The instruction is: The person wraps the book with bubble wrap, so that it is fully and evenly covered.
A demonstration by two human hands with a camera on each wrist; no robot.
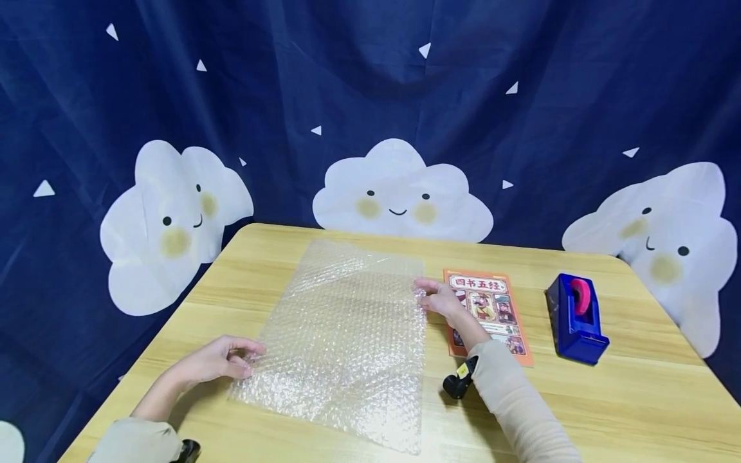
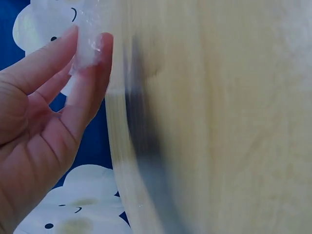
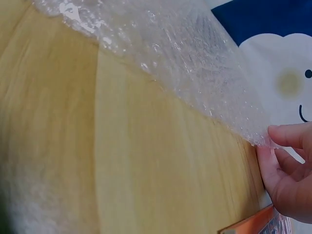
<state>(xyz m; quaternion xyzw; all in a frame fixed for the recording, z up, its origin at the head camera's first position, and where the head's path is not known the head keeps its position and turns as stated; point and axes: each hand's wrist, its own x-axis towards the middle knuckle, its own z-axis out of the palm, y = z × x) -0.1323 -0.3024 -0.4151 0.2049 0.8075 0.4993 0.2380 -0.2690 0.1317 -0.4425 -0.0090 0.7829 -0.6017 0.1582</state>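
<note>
Across the table (image 1: pixel 642 379), bubble wrap (image 1: pixel 347 321) spreads between left hand (image 1: pixel 213 360) and right hand (image 1: pixel 442 301), both pinching its edges!

A dark blue cloud-print curtain (image 1: pixel 359 83) behind a pale wood-grain table (image 1: pixel 654 386).
Three smiling white clouds (image 1: pixel 399 177) with yellowish cheeks span the cloth, and small white triangles (image 1: pixel 512 88) are scattered around them; on the table's right side, an orange-bordered book (image 1: pixel 498 310) with Chinese characters across its cover lies flat, and farther right, apart from it, stands a blue tape dispenser (image 1: pixel 581 337) holding a pinkish-red ring (image 1: pixel 585 296).
</note>
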